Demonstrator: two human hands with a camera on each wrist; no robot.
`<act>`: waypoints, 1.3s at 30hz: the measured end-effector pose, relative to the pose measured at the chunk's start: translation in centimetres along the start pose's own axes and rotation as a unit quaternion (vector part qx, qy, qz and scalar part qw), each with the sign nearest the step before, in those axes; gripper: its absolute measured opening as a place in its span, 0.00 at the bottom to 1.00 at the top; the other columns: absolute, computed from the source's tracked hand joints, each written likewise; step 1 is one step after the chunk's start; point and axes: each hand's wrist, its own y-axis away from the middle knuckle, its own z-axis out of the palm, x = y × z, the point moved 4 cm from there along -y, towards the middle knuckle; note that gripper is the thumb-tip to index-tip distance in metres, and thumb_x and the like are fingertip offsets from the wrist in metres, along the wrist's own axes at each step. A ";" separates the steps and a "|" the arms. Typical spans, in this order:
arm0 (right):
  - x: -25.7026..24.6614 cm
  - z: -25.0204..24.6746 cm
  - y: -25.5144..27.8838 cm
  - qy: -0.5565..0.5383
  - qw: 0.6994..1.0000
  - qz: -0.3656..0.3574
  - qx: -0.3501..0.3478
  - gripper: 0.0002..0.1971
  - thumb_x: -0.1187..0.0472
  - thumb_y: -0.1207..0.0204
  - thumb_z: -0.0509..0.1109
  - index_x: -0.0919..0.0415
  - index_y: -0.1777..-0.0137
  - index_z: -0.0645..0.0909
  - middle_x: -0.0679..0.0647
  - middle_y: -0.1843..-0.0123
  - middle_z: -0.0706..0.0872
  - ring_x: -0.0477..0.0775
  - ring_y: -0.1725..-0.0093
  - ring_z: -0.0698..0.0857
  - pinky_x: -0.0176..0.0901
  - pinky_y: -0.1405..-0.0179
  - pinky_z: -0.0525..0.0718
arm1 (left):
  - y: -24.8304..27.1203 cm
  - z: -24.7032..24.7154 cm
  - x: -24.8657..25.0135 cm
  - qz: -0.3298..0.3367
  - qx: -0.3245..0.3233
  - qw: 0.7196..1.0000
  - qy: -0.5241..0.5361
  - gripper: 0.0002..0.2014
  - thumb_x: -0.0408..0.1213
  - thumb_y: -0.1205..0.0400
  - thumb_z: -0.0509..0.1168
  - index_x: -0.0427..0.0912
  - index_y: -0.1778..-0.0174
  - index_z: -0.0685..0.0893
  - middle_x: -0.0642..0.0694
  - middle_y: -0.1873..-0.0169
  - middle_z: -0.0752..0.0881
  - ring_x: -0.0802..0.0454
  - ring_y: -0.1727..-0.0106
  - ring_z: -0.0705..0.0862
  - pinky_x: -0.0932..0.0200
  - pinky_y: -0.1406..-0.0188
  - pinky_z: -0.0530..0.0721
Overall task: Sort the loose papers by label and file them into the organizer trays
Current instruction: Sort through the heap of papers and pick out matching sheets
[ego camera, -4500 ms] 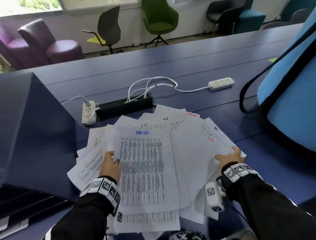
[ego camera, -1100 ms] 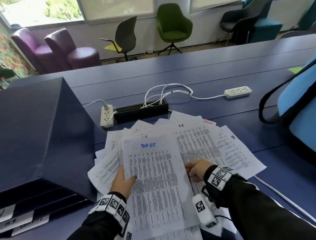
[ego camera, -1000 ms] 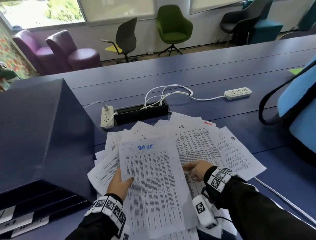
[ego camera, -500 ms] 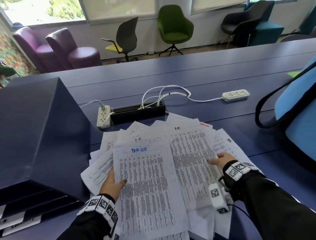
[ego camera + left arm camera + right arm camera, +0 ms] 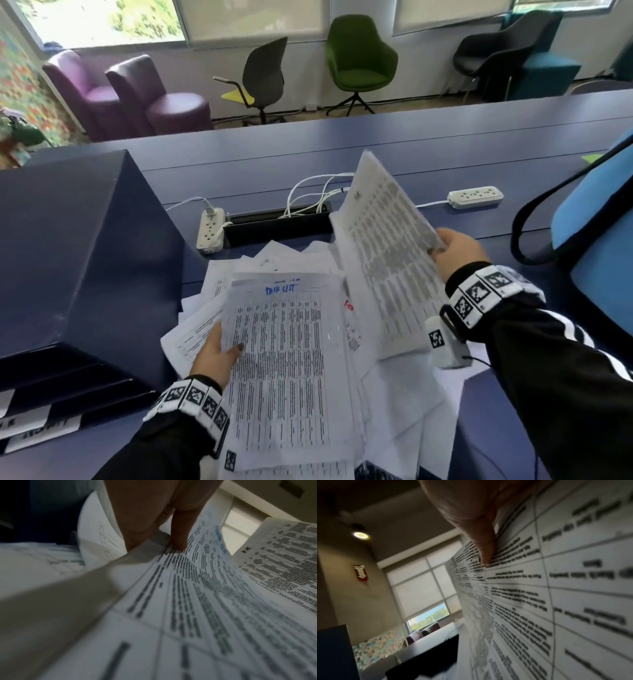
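Note:
A fanned pile of printed papers [image 5: 267, 270] lies on the blue table. My left hand [image 5: 219, 349] pinches the left edge of the top sheet [image 5: 287, 370], thumb on top; it bears a blue handwritten label. In the left wrist view my thumb [image 5: 180, 534] presses down on that sheet [image 5: 205, 601]. My right hand [image 5: 459, 253] pinches a sheet of tables [image 5: 387, 246] and holds it tilted up off the pile. Its thumb [image 5: 482, 545] lies on the print [image 5: 556, 588] in the right wrist view. The dark blue organizer [image 5: 78, 246] stands at the left, its labelled trays [image 5: 44, 425] facing me.
Beyond the pile lie a black cable box [image 5: 277, 226] and two white power strips [image 5: 210, 231] [image 5: 476, 197] with cords. A blue bag [image 5: 596, 219] with a black strap stands at the right. Chairs line the far wall.
My right hand has taken hold of a sheet and lifted it up and to the right off the pile. My left hand keeps its hold on the blue-labelled sheet.

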 end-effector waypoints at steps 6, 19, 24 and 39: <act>-3.0 -3.1 0.1 -0.055 0.995 -0.068 0.052 0.15 0.64 0.21 0.61 0.53 0.38 0.80 0.59 0.46 0.87 0.63 0.43 0.83 0.48 0.41 0.80 | 0.2 -1.4 -0.7 0.004 0.013 0.999 0.047 0.22 0.30 0.20 0.66 0.55 0.33 0.76 0.51 0.41 0.85 0.43 0.36 0.81 0.36 0.32 0.74; -4.6 0.0 4.0 -0.096 0.981 -0.144 -0.091 0.14 0.66 0.24 0.69 0.60 0.39 0.82 0.51 0.51 0.87 0.45 0.50 0.79 0.32 0.48 0.69 | -0.8 -5.5 2.6 0.076 0.085 0.963 0.244 0.22 0.18 0.22 0.64 0.52 0.42 0.79 0.43 0.42 0.85 0.38 0.38 0.82 0.35 0.34 0.76; -2.7 4.5 3.8 -0.145 0.980 -0.066 -0.121 0.21 0.67 0.26 0.71 0.62 0.32 0.78 0.51 0.43 0.83 0.50 0.40 0.80 0.31 0.46 0.68 | -0.3 -5.7 3.7 0.092 0.063 0.957 0.268 0.25 0.14 0.23 0.60 0.40 0.32 0.77 0.39 0.39 0.85 0.38 0.38 0.83 0.38 0.35 0.78; 0.0 17.8 10.4 -0.033 0.963 0.042 -0.265 0.14 0.61 0.23 0.67 0.60 0.37 0.81 0.57 0.39 0.85 0.55 0.38 0.82 0.34 0.48 0.73 | -0.7 -5.9 3.2 0.083 0.019 0.974 0.210 0.24 0.13 0.23 0.60 0.50 0.49 0.82 0.44 0.47 0.87 0.41 0.41 0.84 0.42 0.35 0.79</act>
